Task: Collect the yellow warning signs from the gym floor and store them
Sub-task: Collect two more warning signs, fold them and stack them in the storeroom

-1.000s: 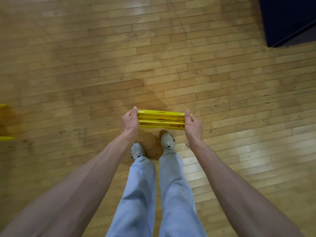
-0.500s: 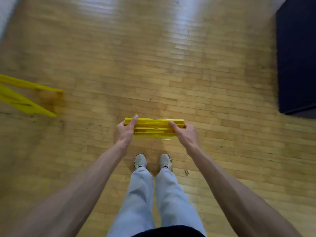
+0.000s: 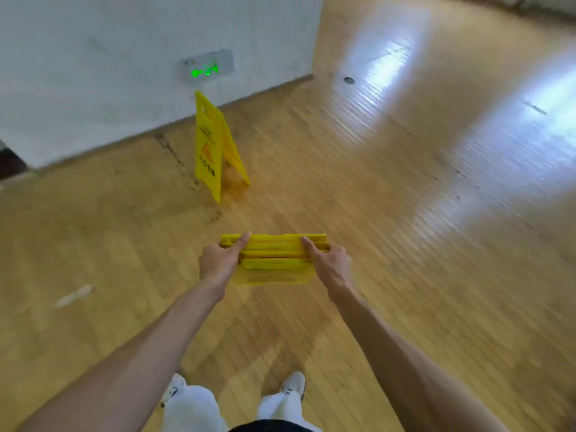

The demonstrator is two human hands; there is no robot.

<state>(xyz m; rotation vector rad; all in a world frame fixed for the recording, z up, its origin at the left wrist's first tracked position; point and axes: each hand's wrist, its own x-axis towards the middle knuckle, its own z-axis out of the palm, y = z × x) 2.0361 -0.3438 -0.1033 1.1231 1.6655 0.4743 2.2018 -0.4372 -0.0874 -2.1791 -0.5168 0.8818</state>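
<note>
Both hands hold a stack of folded yellow warning signs [image 3: 274, 260] flat and crosswise in front of the body, lifted clear of the wooden gym floor [image 3: 405, 244]. The left hand [image 3: 218, 260] grips the stack's left end and the right hand [image 3: 327, 263] its right end, each with the thumb laid along the top and the fingers wrapped out of sight beneath. Ahead, an unfolded yellow warning sign [image 3: 208, 148] stands upright as an A-frame on the floor, near the floor's far edge where it meets a white wall [image 3: 93, 73]. A green-lit fixture [image 3: 205, 68] sits low on that wall, above the standing sign. White shoes [image 3: 293, 385] show at the bottom.
</note>
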